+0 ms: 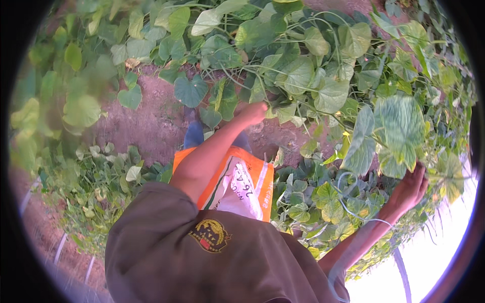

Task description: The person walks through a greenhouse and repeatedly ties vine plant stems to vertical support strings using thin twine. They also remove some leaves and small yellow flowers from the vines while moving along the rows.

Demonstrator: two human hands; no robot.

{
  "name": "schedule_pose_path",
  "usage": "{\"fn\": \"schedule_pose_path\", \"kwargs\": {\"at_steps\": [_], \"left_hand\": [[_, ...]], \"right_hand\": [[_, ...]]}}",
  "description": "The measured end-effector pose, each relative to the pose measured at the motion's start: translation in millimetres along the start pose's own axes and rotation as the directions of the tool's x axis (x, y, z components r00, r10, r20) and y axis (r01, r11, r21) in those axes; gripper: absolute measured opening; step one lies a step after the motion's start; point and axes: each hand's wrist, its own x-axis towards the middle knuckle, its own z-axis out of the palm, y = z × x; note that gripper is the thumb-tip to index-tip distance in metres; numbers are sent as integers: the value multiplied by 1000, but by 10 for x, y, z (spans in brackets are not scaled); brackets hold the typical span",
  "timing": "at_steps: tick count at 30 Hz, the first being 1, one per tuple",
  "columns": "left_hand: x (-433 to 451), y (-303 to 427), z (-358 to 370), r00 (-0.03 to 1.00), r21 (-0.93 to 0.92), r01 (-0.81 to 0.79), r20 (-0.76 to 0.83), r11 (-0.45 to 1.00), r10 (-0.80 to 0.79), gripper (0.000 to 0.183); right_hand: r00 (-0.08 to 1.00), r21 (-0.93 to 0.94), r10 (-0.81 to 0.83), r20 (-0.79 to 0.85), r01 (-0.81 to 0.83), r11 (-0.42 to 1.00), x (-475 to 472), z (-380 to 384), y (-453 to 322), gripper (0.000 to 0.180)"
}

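My left hand reaches forward, its fingers curled at the edge of a broad-leaved vine; the fingertips are partly hidden, and what they grip is unclear. Far to the right, my right hand is raised, its fingers bent at the lower edge of large green leaves, one of them blurred. Whether it holds a stem cannot be told. A pale cord or thin tube loops from the leaves to my right forearm. An orange and white printed sack hangs at my waist, over my legs.
Dense vines spread ahead and to the right. Lower plants grow on the left, beside bare reddish soil around my feet. Blurred foliage is close to the camera at upper left. Curved pale poles show at lower right, against bright light.
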Motion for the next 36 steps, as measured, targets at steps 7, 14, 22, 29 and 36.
{"fn": "schedule_pose_path", "kwargs": {"at_steps": [7, 14, 22, 29, 36], "left_hand": [[-1444, -276, -210, 993, -203, -113, -65, 973, 102, 24], [-2939, 1264, -1509, 926, 206, -330, -119, 921, 358, 20], [-4269, 2719, -2124, 737, 164, -671, 40, 723, 675, 17], [-3736, 3321, -1486, 704, -42, -700, 126, 713, 699, 20], [-3136, 3544, -1027, 708, -152, -706, -185, 691, 682, 26]], "right_hand": [[999, 102, 33, -23, -30, 994, -369, 762, -116, 11], [999, 271, 22, -36, -12, 963, -911, 917, -98, 7], [997, 309, 42, -59, -22, 951, -1742, 951, -189, 18], [996, 374, 77, -35, -58, 926, -2154, 876, -109, 19], [994, 407, 6, 106, -49, 912, -2269, 802, -118, 16]]}}
